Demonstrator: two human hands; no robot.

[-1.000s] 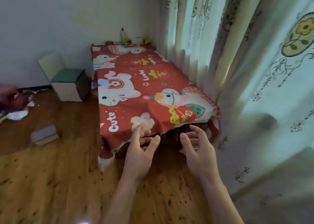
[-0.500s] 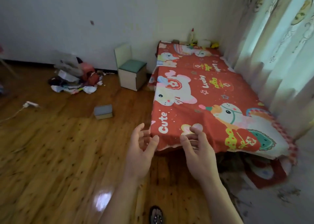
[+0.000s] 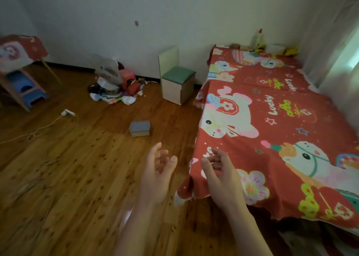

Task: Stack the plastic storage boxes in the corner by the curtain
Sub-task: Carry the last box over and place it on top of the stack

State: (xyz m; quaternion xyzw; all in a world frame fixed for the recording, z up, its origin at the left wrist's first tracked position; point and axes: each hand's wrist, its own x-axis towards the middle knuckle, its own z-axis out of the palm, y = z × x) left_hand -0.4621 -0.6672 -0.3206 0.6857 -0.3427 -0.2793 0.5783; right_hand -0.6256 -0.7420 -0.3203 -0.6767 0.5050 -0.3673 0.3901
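Currently both hands are up in front of the body, palms facing each other, holding nothing. Left hand (image 3: 158,175): fingers loosely spread and slightly bent, over the wooden floor (image 3: 68,178). Right hand (image 3: 221,176): fingers relaxed and a little curled, in front of the near corner of the red cartoon-print cloth (image 3: 272,139). Cannot tell if it touches the cloth.

The cloth covers a low surface running along the curtain (image 3: 338,61) to the far corner. Storage boxes: cannot tell, none plainly visible; whatever sits under the cloth is hidden.

Far end of the cloth by the wall: a bottle (image 3: 258,38) with a red tip and some small blurred items. Just left of the cloth: small chair (image 3: 177,81) with green seat. On the floor: a grey block (image 3: 139,128), a pile of clutter (image 3: 114,86) against the wall, a white cable (image 3: 38,128), blue stools (image 3: 25,88) under a second red cloth at far left.
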